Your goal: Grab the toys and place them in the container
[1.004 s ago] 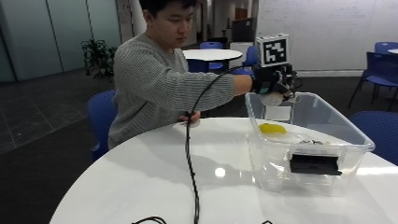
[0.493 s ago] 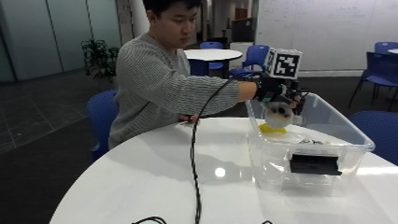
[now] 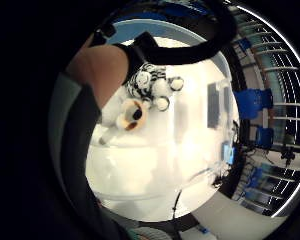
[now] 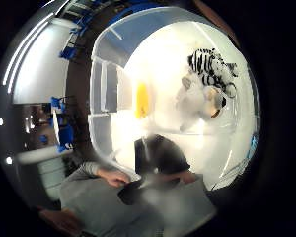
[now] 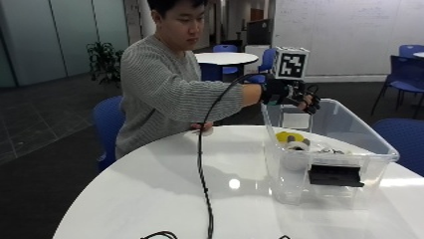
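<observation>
Two soft toys, a zebra-striped plush (image 3: 149,82) and a yellow one (image 5: 287,136), now lie inside the clear plastic container (image 5: 381,149) on the white bench (image 5: 165,194), released half a second ago by the black-gloved right hand (image 5: 290,94), whose relaxed, empty fingers hover above the rim.

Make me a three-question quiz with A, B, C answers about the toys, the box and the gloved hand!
1. Where is the striped plush toy?
A. on a chair
B. inside the clear plastic container
C. on the floor

2. What colour is the small toy by the container's near wall?
A. yellow
B. purple
C. green

3. What is the gloved right hand doing?
A. gripping a cup
B. lying flat on the table
C. hovering empty above the container

Answers: 1 B, the palm views show it on the container floor; 2 A, it looks yellow; 3 C, its fingers hold nothing.
</observation>
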The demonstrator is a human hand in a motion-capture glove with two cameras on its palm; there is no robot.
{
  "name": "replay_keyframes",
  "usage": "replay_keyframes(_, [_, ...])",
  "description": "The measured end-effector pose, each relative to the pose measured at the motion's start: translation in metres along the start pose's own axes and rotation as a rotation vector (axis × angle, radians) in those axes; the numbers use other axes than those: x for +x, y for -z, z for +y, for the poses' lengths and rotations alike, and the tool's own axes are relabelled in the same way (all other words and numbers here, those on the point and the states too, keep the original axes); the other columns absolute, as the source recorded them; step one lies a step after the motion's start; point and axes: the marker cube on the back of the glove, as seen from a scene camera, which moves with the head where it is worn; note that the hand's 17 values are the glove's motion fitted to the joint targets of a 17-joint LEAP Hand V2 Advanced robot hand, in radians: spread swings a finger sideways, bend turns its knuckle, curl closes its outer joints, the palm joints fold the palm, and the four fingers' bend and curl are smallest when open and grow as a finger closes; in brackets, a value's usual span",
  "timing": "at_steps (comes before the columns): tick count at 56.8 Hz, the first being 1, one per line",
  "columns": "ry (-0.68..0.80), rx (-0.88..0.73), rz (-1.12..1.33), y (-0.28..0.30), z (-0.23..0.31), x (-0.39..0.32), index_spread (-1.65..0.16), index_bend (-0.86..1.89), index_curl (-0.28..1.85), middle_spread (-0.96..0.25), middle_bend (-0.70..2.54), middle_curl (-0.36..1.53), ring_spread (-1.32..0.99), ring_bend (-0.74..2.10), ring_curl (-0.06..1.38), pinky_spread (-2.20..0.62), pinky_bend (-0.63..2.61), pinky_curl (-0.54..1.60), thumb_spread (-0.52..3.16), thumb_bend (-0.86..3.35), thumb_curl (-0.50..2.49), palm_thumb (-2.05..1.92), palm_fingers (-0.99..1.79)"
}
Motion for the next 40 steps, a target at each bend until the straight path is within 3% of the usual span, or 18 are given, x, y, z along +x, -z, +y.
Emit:
replay_keyframes(5, [-0.040,0.025,-0.032,0.010,0.031,0.006,-0.37,0.12,0.38,-0.26,0.20,0.60,-0.25,0.71,0.42,0.02,1.11,0.38,1.24,-0.01,0.49,0.04,-0.08])
replay_keyframes(15, [-0.004,0.056,-0.066,0.020,0.153,0.060,-0.37,0.14,0.35,-0.24,0.19,0.56,-0.22,0.64,0.39,0.03,1.03,0.35,1.28,-0.03,0.42,0.00,-0.09])
replay_keyframes(22, [-0.206,0.050,0.096,-0.002,0.234,0.093,-0.38,0.16,0.34,-0.24,0.19,0.53,-0.20,0.58,0.37,0.04,0.99,0.33,1.29,-0.02,0.39,-0.02,-0.07])
replay_keyframes(29, [-0.309,0.037,0.053,-0.010,0.274,0.103,-0.38,0.15,0.34,-0.22,0.19,0.51,-0.18,0.54,0.35,0.04,0.96,0.33,1.30,-0.03,0.36,-0.02,-0.06])
replay_keyframes(40, [-0.300,0.064,0.037,-0.031,0.330,0.068,-0.38,0.13,0.32,-0.21,0.19,0.48,-0.16,0.51,0.34,0.05,0.93,0.32,1.30,-0.03,0.32,-0.03,-0.07])
